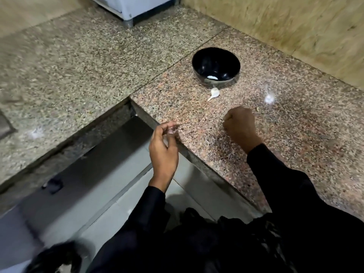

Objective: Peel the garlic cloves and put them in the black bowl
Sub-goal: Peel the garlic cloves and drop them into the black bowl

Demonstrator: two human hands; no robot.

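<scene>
a speckled granite counter (197, 119) seen from above, meeting a paler counter on the left; a black bowl (216, 66) sits toward the back near a tan wall (285, 26), with a small pale patch inside it that could be a clove or a glare; a white garlic clove (214, 93), skin on, lies on the counter just in front of the bowl; the right hand (241, 125) is above the counter with fingers curled into a fist; what it holds, if anything, is hidden; the left hand (164, 146) hovers over the counter's front edge, fingers loosely curled toward the thumb, blurred; a pale shape shows between them, too unclear to name; both arms wear black sleeves (285, 184).
</scene>
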